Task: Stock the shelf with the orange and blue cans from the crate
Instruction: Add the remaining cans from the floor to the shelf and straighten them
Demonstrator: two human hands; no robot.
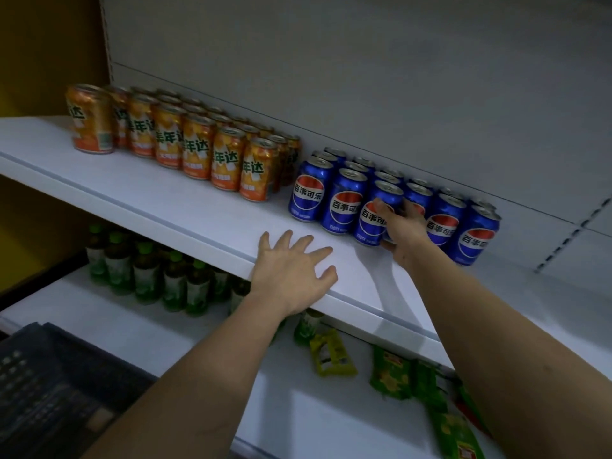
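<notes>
At lower left of frame, dark plastic crate [49, 385] w/ gridded walls sits below shelf level; contents not visible from this angle. Upper left to centre: orange cans [195, 144], smooth printed cylinders w/ pull-tab tops, stand upright in tight rows running diagonally back toward rear panel, labels facing front, likely for display. White shelf [149, 193], flat, matte, w/ a stepped front lip, carries both can groups. Centre frame: left hand [291, 270] lies flat on shelf front edge, fingers spread, holding nothing; judged as a brace while the other arm reaches. Right of centre: blue cans [344, 207], same cylindrical form, glossy w/ round red-white-blue logo, packed in rows just beside the orange block w/ a narrow gap between. Right hand [402, 226] wraps a front-row blue can [374, 220], thumb on label face, fingers curled round its right side and partly hidden between neighbours; can is upright w/ base on or close to shelf, exact contact cannot be told. Judged step: seating or aligning this can flush w/ front row. Lower shelf: green-capped bottles [145, 276] at left, green-yellow snack packets [390, 376], crinkled film, lying flat at right.
</notes>
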